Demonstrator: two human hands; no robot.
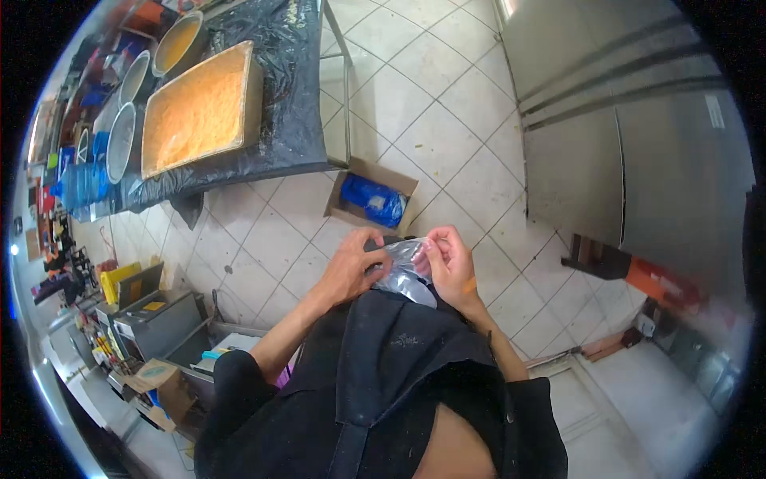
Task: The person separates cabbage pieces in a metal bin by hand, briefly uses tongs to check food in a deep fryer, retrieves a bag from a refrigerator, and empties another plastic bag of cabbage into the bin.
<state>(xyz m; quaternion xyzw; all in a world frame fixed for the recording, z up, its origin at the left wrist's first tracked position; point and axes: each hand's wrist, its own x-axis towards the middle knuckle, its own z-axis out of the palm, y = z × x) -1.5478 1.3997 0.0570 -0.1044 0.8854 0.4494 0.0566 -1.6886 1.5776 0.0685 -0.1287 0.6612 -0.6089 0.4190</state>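
A clear plastic bag (pixel 407 281) is stretched between my two hands, close in front of the black apron (pixel 407 341). My left hand (pixel 361 263) pinches one side of its upper edge, with the fingers curled. On the other side, my right hand (pixel 446 257) grips the edge between thumb and fingers. An orange band (pixel 470 285) is around the right wrist. The lower part of the bag hangs against the apron, and I cannot see anything inside it.
Ahead on the tiled floor stands an open cardboard box (pixel 371 194) holding a blue plastic package (pixel 374 199). At the upper left, a plastic-covered table (pixel 293 90) bears a large tray of orange crumbly material (pixel 200 111) and several round bowls. A steel cabinet (pixel 574 173) stands at right.
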